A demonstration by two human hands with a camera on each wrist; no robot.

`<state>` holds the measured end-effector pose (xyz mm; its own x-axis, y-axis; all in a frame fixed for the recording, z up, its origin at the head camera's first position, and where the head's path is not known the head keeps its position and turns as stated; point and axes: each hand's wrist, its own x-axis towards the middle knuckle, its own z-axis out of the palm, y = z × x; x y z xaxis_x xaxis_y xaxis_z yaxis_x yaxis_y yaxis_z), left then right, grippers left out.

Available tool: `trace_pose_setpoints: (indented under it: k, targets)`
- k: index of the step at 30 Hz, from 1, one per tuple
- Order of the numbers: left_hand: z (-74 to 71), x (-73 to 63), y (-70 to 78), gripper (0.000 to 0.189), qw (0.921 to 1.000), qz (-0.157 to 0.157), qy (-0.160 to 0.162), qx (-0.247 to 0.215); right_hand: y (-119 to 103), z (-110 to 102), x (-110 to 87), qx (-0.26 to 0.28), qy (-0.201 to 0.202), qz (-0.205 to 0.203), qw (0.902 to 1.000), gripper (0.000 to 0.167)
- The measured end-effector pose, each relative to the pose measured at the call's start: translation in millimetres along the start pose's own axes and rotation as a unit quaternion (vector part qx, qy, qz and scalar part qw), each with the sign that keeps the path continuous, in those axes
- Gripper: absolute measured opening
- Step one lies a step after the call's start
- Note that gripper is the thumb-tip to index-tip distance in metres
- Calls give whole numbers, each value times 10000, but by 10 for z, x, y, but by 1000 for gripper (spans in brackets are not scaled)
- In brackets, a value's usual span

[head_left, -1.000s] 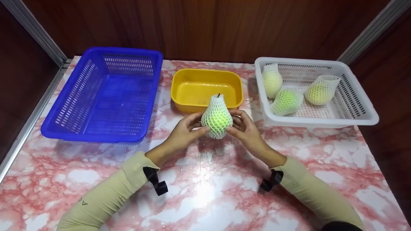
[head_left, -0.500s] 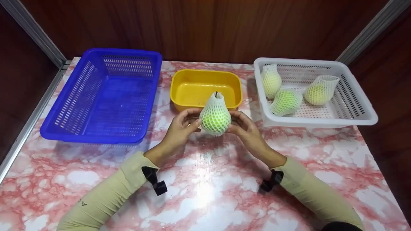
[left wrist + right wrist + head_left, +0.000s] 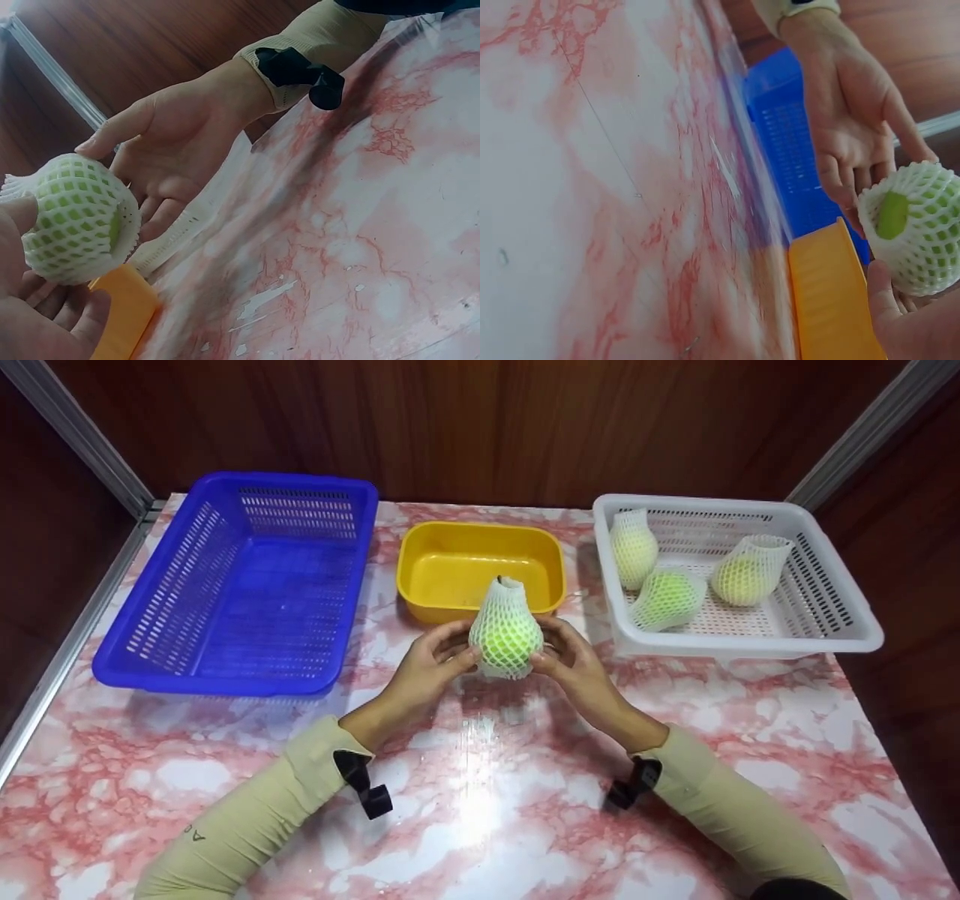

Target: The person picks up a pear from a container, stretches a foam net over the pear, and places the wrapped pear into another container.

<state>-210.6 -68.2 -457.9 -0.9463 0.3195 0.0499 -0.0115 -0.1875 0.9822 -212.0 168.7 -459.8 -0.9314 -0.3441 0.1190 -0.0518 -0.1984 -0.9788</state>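
Note:
Between both hands, raised off the table, is a green pear (image 3: 506,641) in a white foam net sleeve, its stem end up. The left hand (image 3: 427,664) grips its left side, thumb in front and fingers behind; the right hand (image 3: 581,667) holds the right side likewise. In the left wrist view the pear (image 3: 75,217) shows a bare green patch at the sleeve's open bottom, and so does the pear (image 3: 915,225) in the right wrist view. Directly behind stands a yellow tub (image 3: 420,604), its front rim partly hidden by the pear.
A blue slotted basket (image 3: 225,682) stands at the left. On the right, a white basket (image 3: 750,643) holds three sleeved pears, one of them a greenish pear (image 3: 670,598). Wood panels rise behind the marbled table (image 3: 480,840).
The held pear has tilted and turned slightly, its stem shifting left. Over the second the left hand moved a little away, then back against it. Baskets and tub stay put.

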Motion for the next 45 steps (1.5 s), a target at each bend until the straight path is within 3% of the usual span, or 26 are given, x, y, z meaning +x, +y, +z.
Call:
trace_pose_setpoints:
  k: [9,15,20,24,27,29,36,45]
  targets:
    - [3,20,-12,34,9985,258,471,-92,8,9,-4,49,548,-176,9983,39]
    - [5,37,-17,37,9981,384,438,-183,-25,23,-12,40,522,-324,9981,32]
    - [9,27,-11,50,9994,314,141,-81,-22,25,-8,55,167,-337,9993,39]
    - [18,18,-9,66,9994,186,-281,65,-5,15,-7,26,-111,-267,9996,63]
    - [14,20,-19,82,9990,91,-442,57,8,5,-3,-140,-104,-178,9997,75]
    - [11,20,-21,85,9990,32,-435,41,16,-3,3,-245,-14,-127,9996,73]
    - [21,20,-10,42,10000,53,23,15,38,-20,10,-403,197,-272,9986,55]
    - [13,30,-31,36,9991,330,227,108,17,25,2,32,238,-281,9993,35]
